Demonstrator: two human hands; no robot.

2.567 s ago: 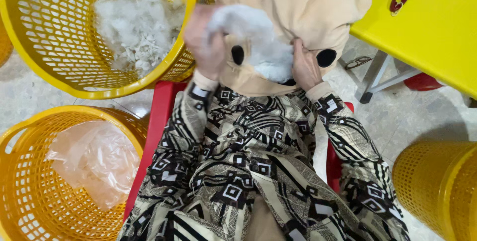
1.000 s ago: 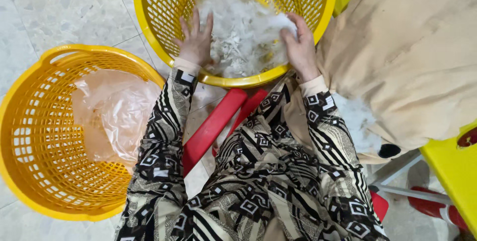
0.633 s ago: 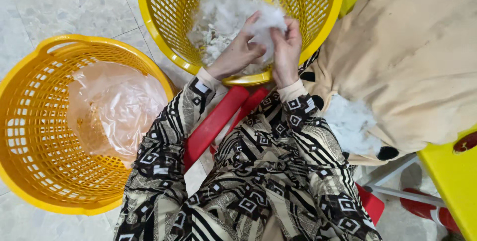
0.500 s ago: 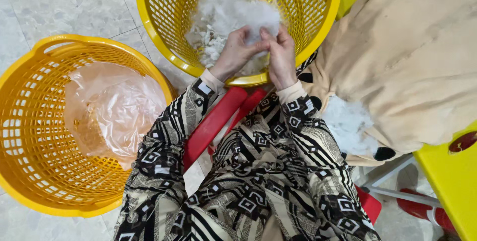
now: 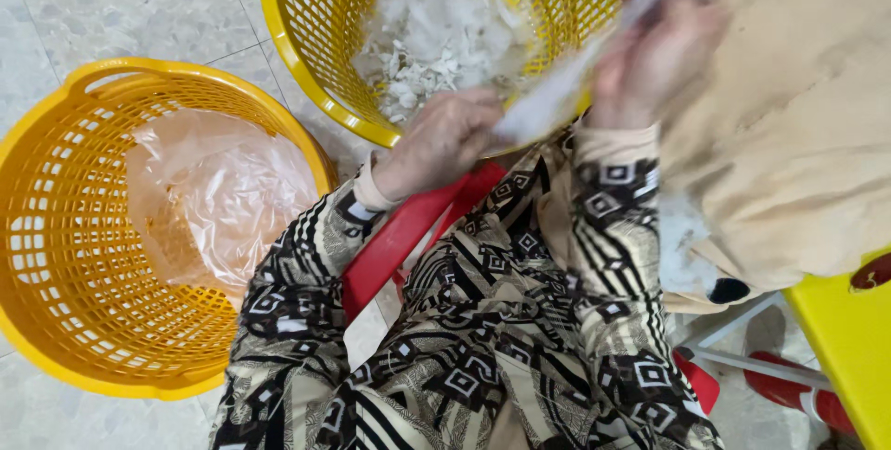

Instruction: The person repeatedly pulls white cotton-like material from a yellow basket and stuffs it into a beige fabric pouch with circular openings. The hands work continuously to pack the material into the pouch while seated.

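Note:
My left hand [image 5: 444, 139] grips the lower end of a strip of white stuffing [image 5: 557, 93] just in front of the far yellow basket [image 5: 288, 51]. My right hand [image 5: 654, 56], blurred, is raised at the upper right and holds the other end, so the strip is stretched slantwise between both hands. That basket holds a heap of white fluffy scraps [image 5: 445, 28]. A beige cloth toy body [image 5: 789, 135] lies to the right, beside my right hand.
A second yellow basket [image 5: 56, 255] at the left holds a crumpled clear plastic bag [image 5: 218, 195]. I sit on a red stool [image 5: 399, 237] in patterned black-and-cream clothes. A yellow table corner [image 5: 845, 339] juts in at the lower right above a tiled floor.
The hands, together over the far basket half a second ago, have pulled apart: the right hand rose to the upper right, the left stayed low, drawing a strip of stuffing out between them.

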